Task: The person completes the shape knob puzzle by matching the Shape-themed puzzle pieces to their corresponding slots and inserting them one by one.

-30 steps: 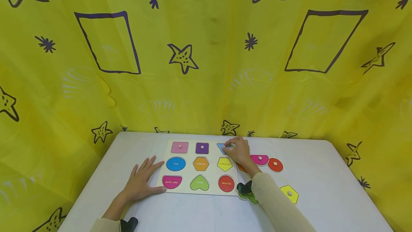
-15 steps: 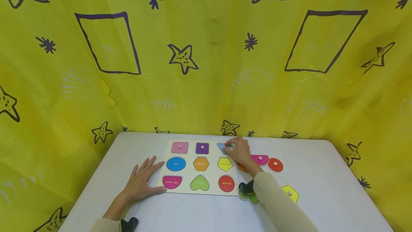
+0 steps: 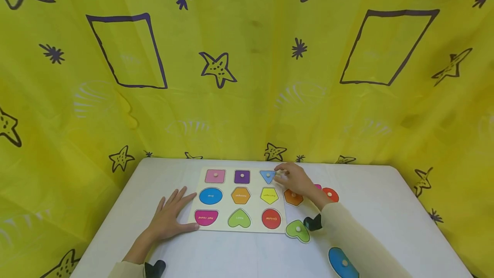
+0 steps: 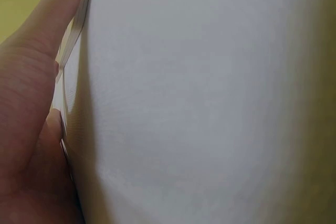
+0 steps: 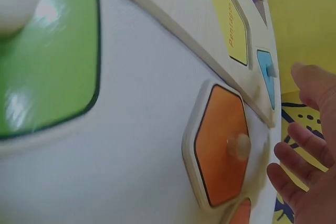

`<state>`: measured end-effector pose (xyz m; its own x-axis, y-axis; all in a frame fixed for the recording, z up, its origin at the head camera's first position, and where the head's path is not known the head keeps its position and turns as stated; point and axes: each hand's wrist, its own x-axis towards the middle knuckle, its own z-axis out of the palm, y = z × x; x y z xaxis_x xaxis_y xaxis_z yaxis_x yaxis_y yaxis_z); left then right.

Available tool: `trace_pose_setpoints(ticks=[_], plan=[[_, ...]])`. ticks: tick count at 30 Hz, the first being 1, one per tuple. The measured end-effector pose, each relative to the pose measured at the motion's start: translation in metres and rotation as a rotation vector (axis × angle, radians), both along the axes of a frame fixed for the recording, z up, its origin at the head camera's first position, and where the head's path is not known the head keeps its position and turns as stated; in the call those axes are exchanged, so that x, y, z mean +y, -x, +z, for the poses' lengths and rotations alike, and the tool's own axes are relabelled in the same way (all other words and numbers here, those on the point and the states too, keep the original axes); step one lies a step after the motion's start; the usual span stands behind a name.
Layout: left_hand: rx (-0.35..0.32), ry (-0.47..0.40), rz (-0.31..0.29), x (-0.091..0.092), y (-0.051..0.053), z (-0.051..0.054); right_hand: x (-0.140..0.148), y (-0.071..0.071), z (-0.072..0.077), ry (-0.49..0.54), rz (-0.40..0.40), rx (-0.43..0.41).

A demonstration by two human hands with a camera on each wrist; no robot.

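Observation:
A wooden shape puzzle board lies on the white table. My left hand rests at its left edge, fingers spread, thumb and a fingertip touching it; the thumb shows in the left wrist view. My right hand hovers at the board's far right corner, holding nothing, fingers loosely bent. Just left of it the blue triangle piece sits in its slot, its knob showing. The pink rectangle piece and purple square piece sit in the same row. An orange hexagon piece lies below the right hand.
Right of the board lie a green heart piece, a blue oval piece, a red circle piece and a mostly hidden magenta piece. A yellow patterned curtain hangs behind the table.
My right hand has let go of the triangle's knob and moved slightly right. Its forearm shifted right, uncovering the heart and oval and covering the yellow pentagon piece. The left hand stays put.

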<state>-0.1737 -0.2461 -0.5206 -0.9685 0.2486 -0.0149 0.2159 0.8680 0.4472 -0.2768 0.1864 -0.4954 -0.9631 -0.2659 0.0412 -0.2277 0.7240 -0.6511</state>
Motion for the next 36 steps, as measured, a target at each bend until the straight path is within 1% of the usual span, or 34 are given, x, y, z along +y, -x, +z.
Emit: trace_pose_setpoints(ticks=[4,8,13,16,18,20,22,25,28,32,36], plan=[[-0.002,0.003,0.004,0.000,0.000,-0.001,0.011,-0.009,0.007,-0.010,0.028,0.004],[0.011,0.003,0.003,0.000,0.001,-0.003,0.023,-0.019,0.013,0.006,0.057,0.025],[0.060,-0.038,-0.008,0.000,0.001,-0.007,0.037,-0.036,0.016,0.028,0.109,0.101],[0.082,-0.051,-0.010,-0.002,0.002,-0.013,0.044,-0.048,0.019,0.028,0.122,0.143],[0.082,-0.050,-0.008,-0.003,0.003,-0.016,0.049,-0.057,0.021,0.031,0.120,0.170],[0.072,-0.037,-0.003,-0.003,0.003,-0.017,0.054,-0.067,0.023,0.034,0.115,0.194],[0.062,-0.032,-0.004,-0.003,0.003,-0.013,0.059,-0.077,0.024,0.045,0.108,0.207],[0.043,-0.015,-0.007,-0.001,0.001,-0.005,0.067,-0.091,0.027,0.060,0.091,0.195],[0.029,0.001,-0.008,0.000,0.000,0.001,0.074,-0.106,0.028,0.056,0.070,0.193],[0.023,0.012,-0.009,0.000,-0.001,0.001,0.083,-0.127,0.028,0.043,0.043,0.212],[0.044,-0.010,-0.011,0.000,-0.001,-0.001,0.090,-0.147,0.025,0.044,0.006,0.218]])
